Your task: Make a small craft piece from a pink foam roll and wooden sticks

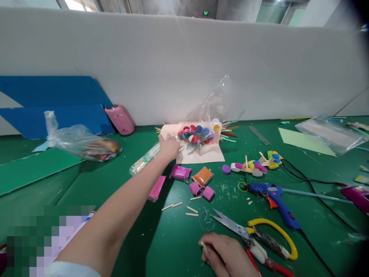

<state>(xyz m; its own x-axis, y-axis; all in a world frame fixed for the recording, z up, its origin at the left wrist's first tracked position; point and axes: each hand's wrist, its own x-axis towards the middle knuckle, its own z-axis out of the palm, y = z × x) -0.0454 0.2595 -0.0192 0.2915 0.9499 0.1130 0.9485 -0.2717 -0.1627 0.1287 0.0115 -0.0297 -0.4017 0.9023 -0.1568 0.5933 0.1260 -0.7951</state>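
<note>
My left hand [169, 149] reaches out to the left edge of a pale pink sheet of paper [201, 156], beside a clear packet of white sticks [144, 161]. Its fingertips are hidden behind the hand, so I cannot see whether they grasp anything. Colourful bottle caps [197, 132] lie on the sheet under a clear plastic bag [217, 98]. Low in the view, my right hand [227, 256] is closed, with a short pale stick [203, 246] pinched between thumb and fingers. Large scissors [239, 229] lie open right by it. Several cut stick pieces [191, 214] are scattered in front.
A blue glue gun [273, 196] with a trailing cord lies to the right, below a decorated stick-and-cap piece [253, 167]. Clay packets in magenta [181, 173] and orange [203, 176] lie mid-table. A pink tumbler [119, 120] and a bagged item [86, 142] stand back left.
</note>
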